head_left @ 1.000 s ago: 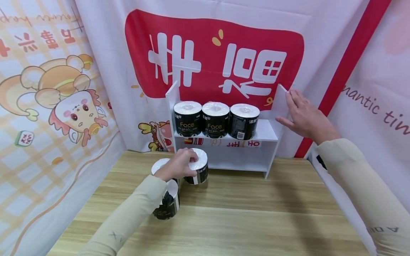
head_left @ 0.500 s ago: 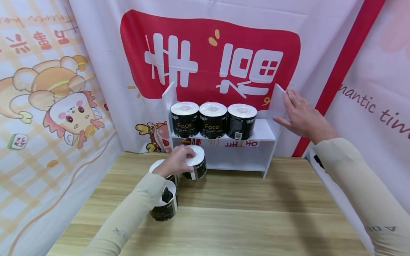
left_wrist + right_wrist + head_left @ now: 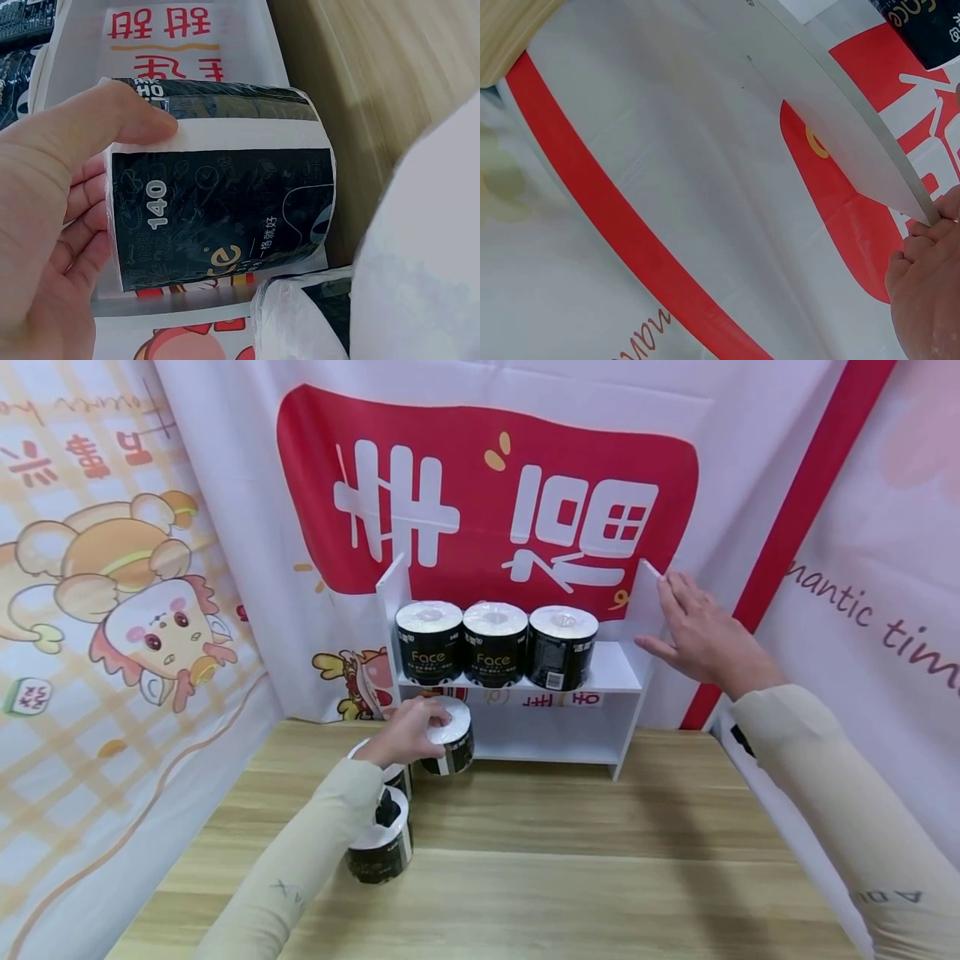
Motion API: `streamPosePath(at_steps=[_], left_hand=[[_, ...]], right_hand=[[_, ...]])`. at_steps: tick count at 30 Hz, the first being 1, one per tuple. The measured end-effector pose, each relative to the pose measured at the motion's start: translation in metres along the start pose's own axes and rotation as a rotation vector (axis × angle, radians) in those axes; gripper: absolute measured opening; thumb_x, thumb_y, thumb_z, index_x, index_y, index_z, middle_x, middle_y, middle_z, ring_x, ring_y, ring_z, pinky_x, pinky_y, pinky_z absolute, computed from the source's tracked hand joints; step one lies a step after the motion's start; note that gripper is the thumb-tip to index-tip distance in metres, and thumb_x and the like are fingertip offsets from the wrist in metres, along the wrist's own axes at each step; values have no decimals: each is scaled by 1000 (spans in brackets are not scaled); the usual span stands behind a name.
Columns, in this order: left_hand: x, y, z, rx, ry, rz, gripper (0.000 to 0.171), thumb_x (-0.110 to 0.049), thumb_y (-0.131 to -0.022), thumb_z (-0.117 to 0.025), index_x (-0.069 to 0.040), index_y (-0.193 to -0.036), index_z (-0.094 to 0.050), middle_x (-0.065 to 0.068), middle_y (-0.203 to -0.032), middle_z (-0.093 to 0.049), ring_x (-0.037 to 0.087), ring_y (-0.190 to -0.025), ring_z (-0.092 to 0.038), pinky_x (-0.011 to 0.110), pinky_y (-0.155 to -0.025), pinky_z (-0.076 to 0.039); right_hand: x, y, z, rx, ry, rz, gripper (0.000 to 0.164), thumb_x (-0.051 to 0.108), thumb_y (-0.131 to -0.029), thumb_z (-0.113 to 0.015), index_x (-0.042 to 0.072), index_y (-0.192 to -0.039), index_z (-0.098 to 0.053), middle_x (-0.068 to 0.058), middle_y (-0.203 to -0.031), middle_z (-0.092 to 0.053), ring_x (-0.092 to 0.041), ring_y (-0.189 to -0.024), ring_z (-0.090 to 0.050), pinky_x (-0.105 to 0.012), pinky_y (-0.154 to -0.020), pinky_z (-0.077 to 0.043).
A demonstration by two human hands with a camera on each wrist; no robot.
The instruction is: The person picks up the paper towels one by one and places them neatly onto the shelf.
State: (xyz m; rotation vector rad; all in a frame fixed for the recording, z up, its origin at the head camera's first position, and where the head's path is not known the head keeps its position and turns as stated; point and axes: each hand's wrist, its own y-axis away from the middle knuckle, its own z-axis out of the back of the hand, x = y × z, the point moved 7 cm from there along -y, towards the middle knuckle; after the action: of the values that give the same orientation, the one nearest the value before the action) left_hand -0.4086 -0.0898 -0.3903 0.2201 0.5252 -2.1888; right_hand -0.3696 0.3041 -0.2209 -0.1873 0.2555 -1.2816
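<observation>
The black-wrapped roll (image 3: 453, 750) is in the grip of the left hand (image 3: 408, 733), just in front of the left end of the lower compartment (image 3: 547, 735) of the white shelf unit (image 3: 393, 597). What I see changed over the last second is small: hand and roll have shifted forward together, toward the shelf unit and further from the front roll (image 3: 378, 860) on the wooden table (image 3: 525, 893). I take that to mean the roll is in transit, close to the unit but not yet inside it. The three rolls (image 3: 495, 647) on the upper board (image 3: 611, 668) have kept their places, side by side.

In the left wrist view I have the thumb lying on the printed wrapper near the roll's top end, the other fingers bent against that end, so the grip is high and most of the roll's body extends beyond the fingertips. From my angle I cannot tell whether its base is clear of the table.

The right hand (image 3: 708, 639) has stayed at the right side panel (image 3: 647, 610), fingers extended, thumb apart, fingertips touching its upper edge and holding no roll. Another roll (image 3: 399, 777) stands partly hidden behind the left wrist.
</observation>
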Motion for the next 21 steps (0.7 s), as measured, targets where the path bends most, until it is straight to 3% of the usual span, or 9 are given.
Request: streamPosePath(at_steps=[4, 10, 21], left_hand=[[1, -2, 1, 0, -2, -16, 41, -12, -69, -90, -6, -108, -79, 7, -110, -77, 26, -104, -66, 44, -93, -56], [8, -5, 0, -12, -22, -30, 39, -10, -68, -89, -5, -105, -79, 8, -108, -78, 25, -102, -68, 43, -91, -58], [20, -12, -3, 17, -23, 32, 37, -10, -69, -90, -7, -105, -80, 8, -107, -78, 21, -98, -67, 37, -85, -58]], right_hand=[[0, 0, 0, 4, -2, 0, 112, 51, -96, -70, 6, -170, 2, -26, -176, -3, -50, -162, -10, -73, -112, -42], [0, 0, 1, -1, -1, 0, 112, 51, -96, -70, 7, -169, 2, -26, -176, -4, -50, -162, -10, -73, -112, -42], [-1, 1, -1, 0, 1, -1, 112, 52, -96, -70, 7, -170, 3, -25, -177, -1, -50, -162, -10, -73, -111, -43]])
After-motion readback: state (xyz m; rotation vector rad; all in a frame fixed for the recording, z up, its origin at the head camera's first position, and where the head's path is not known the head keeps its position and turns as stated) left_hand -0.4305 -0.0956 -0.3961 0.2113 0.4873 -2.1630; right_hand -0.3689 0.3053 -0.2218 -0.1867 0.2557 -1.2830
